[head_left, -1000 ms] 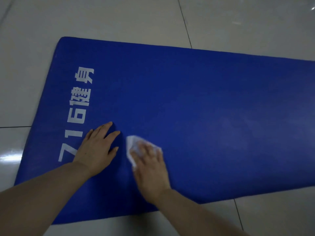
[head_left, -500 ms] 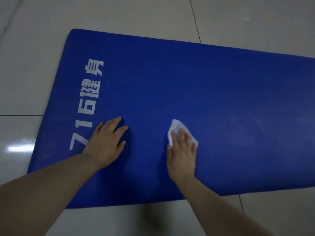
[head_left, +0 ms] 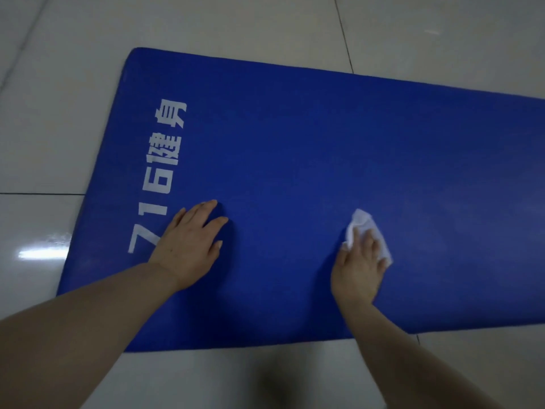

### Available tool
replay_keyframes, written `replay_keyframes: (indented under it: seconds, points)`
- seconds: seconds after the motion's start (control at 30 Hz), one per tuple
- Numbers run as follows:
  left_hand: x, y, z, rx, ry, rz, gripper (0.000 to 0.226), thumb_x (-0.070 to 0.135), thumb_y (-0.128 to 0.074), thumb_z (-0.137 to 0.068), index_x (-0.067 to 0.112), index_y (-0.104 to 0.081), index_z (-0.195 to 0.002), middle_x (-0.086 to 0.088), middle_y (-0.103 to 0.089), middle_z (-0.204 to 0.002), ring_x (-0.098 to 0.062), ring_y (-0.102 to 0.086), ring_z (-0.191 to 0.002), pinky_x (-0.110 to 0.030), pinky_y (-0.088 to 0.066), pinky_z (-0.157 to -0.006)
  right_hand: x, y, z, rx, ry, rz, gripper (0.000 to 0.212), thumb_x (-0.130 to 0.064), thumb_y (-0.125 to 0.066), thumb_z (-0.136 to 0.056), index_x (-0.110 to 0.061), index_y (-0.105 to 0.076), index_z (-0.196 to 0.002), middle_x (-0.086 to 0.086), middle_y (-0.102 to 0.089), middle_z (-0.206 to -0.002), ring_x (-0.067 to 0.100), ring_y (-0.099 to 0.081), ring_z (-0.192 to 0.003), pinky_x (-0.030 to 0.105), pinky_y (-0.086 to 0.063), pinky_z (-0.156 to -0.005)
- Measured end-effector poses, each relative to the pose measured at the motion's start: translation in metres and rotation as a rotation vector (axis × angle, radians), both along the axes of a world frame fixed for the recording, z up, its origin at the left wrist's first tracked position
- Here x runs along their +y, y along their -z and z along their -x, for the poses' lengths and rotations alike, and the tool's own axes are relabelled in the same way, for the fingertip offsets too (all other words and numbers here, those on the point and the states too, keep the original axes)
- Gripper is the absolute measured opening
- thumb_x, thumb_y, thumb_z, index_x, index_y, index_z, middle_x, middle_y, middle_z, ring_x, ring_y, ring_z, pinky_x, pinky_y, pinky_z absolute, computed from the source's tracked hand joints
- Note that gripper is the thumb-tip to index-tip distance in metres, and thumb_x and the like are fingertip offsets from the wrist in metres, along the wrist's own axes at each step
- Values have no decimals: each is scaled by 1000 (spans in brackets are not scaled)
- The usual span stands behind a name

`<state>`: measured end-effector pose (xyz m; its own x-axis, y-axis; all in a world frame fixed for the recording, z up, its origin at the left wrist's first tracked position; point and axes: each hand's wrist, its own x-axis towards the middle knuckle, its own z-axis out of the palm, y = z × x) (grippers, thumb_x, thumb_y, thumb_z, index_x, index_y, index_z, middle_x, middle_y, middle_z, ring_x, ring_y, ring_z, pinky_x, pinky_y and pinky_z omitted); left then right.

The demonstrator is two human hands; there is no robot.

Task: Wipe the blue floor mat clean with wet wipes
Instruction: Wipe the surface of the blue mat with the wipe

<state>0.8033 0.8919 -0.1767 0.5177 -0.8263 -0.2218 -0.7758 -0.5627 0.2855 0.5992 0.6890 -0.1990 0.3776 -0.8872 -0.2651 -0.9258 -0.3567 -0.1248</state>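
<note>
While flat, fingers (head_left: 365, 246) on wipe (head_left: 361, 218)

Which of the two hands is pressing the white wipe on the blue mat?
The right hand: its fingers lie on the wet wipe. The left hand rests flat on the bare blue mat.

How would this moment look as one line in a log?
right hand presses wet wipe on blue floor mat | left hand flat on mat | step: wiping

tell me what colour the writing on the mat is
White writing on the blue mat, head view.
</note>
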Motion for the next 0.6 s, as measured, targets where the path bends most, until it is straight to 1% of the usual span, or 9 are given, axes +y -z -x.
replay_keyframes:
  seconds: [0.07, 0.13, 0.23, 0.33, 0.4, 0.47, 0.53, 0.57, 0.6]
  points:
    - [1, 1, 0, -5, -4, -12, 50, 30, -45, -99, 20, -35, -147, -6, -13, -160, -21, -15, -146, -37, -5, -119, 34, 6, -11, -52, -206, 35, 52, -27, -19, -99, -16, -25, -150, 12, -22, -157, 29, -20, -144, 52, -15, -115]
    - [-1, 0, 0, -7, -4, -18, 50, 31, -43, -100, 20, -34, -147, -5, -11, -160, -21, -13, -146, -37, -4, -118, 77, 9, -21, -121, -489, 52, 52, -28, -30, -91, -17, -39, -141, 9, -39, -148, 29, -36, -136, 56, -28, -108]
    - [-4, -1, 1, 1, -6, -30, 50, 32, -40, -101, 21, -30, -149, -4, -8, -161, -20, -9, -147, -35, -2, -118, 118, 6, -22, -107, -836, -12, 55, -34, -35, -85, -24, -43, -139, 3, -40, -148, 24, -37, -135, 49, -26, -108]
    - [-2, -1, 4, 5, -7, -37, 50, 32, -39, -101, 21, -30, -149, -4, -7, -161, -20, -8, -147, -35, -2, -118, 102, 11, -12, -92, -1031, -3, 56, -33, -35, -84, -22, -40, -139, 4, -42, -147, 23, -35, -135, 47, -31, -109]
    - [-2, -2, 4, 9, -10, -30, 50, 31, -41, -101, 21, -31, -148, -5, -9, -160, -21, -9, -147, -36, -3, -118, 72, 17, 0, -117, -900, 48, 50, -28, -34, -90, -18, -39, -139, 6, -43, -146, 23, -34, -135, 47, -34, -110]
    - [-1, -4, 4, 3, -12, -22, 50, 31, -41, -100, 20, -32, -148, -5, -10, -160, -21, -11, -147, -36, -3, -118, 38, 17, 13, -164, -542, 98, 50, -31, -27, -97, -17, -33, -145, 7, -34, -152, 22, -26, -140, 44, -20, -116]
    - [1, -5, 4, -1, -16, -26, 50, 31, -41, -100, 21, -32, -148, -5, -9, -160, -21, -10, -147, -36, -3, -118, 18, 8, 20, -89, -176, 48, 52, -32, -19, -101, -21, -20, -151, 7, -17, -158, 21, -10, -146, 44, -8, -119]
    - [2, -5, 4, 0, -16, -31, 50, 31, -41, -100, 21, -31, -149, -5, -9, -160, -21, -10, -147, -36, -2, -118, 18, 6, 19, -53, -68, 19, 52, -32, -18, -101, -22, -16, -152, 6, -11, -160, 22, -5, -147, 46, -6, -119]
    - [3, -5, 3, -1, -16, -39, 50, 32, -40, -101, 21, -30, -149, -4, -7, -160, -20, -9, -147, -36, -2, -118, 27, 5, 15, -46, -30, 17, 51, -31, -19, -102, -21, -18, -152, 8, -13, -159, 24, -8, -147, 49, -9, -118]
